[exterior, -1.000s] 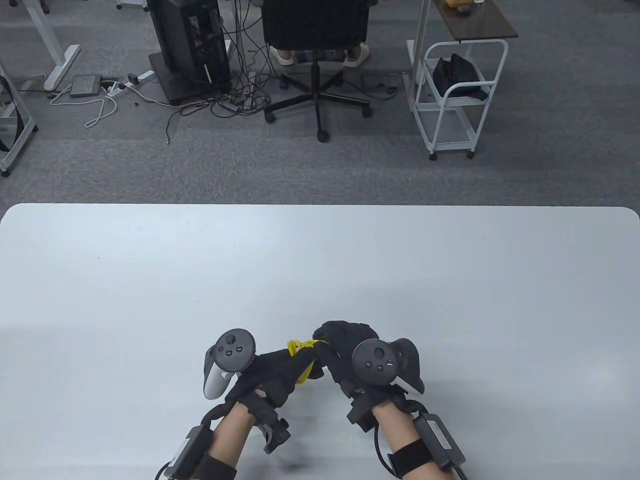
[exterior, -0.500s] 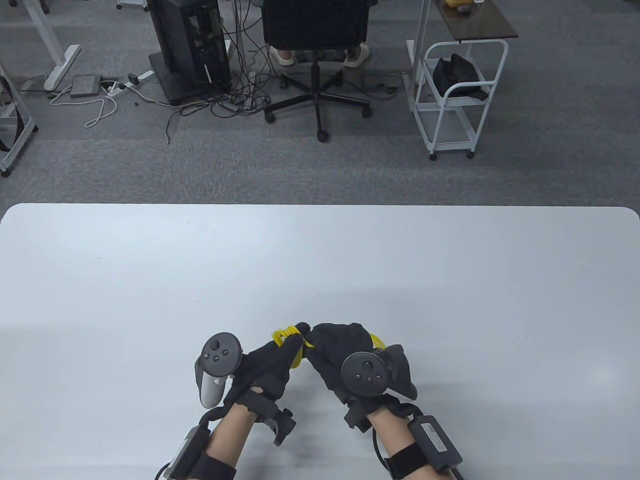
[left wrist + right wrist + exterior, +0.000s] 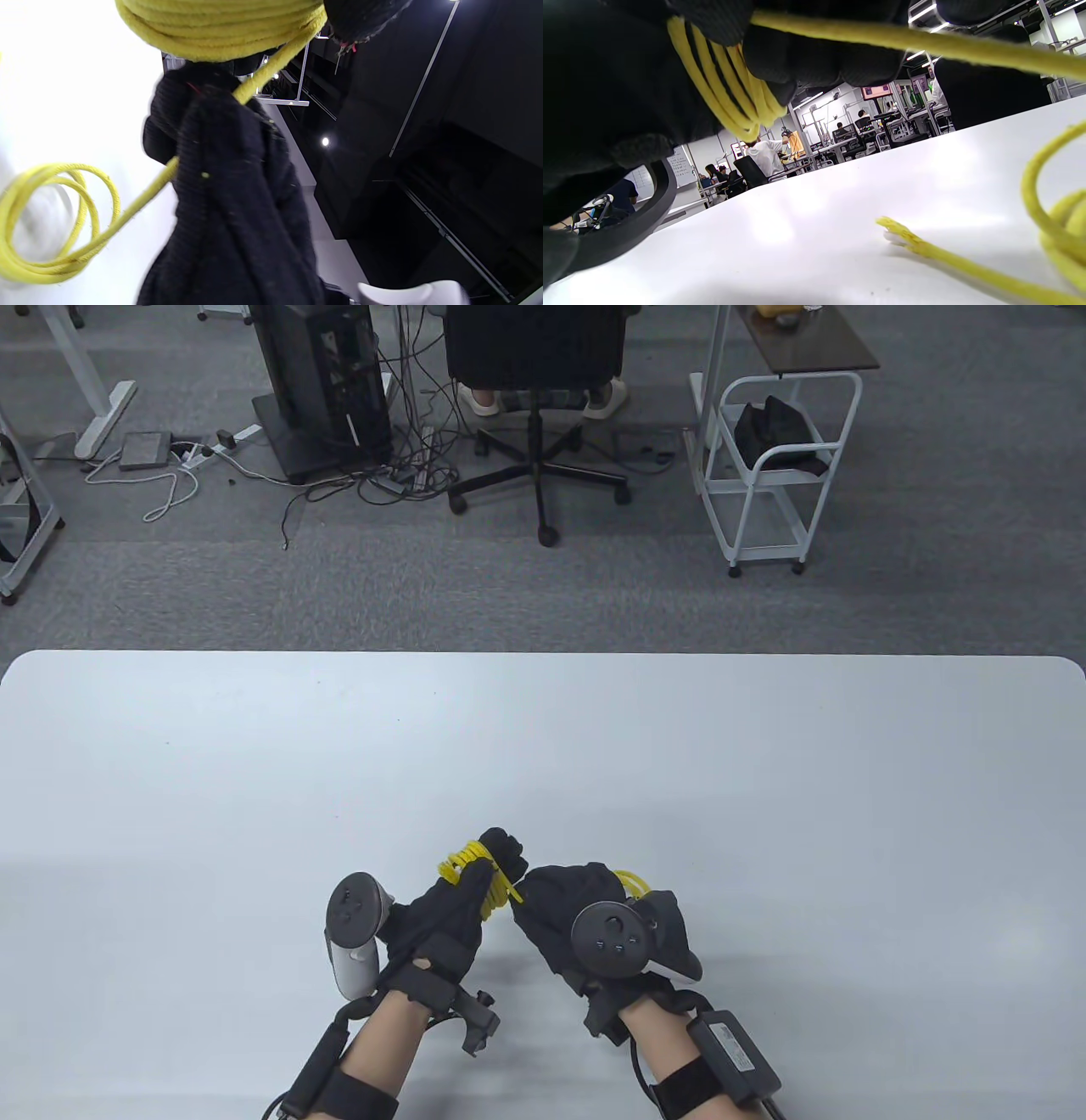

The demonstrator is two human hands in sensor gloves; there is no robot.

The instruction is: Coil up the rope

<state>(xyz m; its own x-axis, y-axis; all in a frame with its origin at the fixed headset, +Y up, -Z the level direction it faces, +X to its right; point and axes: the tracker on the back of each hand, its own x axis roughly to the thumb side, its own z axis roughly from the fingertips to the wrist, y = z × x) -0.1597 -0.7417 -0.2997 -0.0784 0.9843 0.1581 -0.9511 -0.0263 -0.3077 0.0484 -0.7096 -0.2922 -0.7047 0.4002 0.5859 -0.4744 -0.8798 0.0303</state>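
Observation:
A yellow rope is wound in several turns around the fingers of my left hand, near the table's front edge. My right hand is right beside it and pinches the strand that leads off the coil. A loose loop of the rope shows behind my right hand. In the left wrist view the coil is at the top, and the strand runs down past my right glove to loose loops on the table. In the right wrist view the wound turns sit on my left glove, and the frayed rope end lies on the table.
The white table stretches wide to the left, right and far side of my hands. Beyond its far edge stand an office chair, a computer tower and a white cart on the carpet.
My left hand has moved forward and left and rolled, carrying the coil with it. My right hand has shifted left and toward me, and a loose loop now shows behind it.

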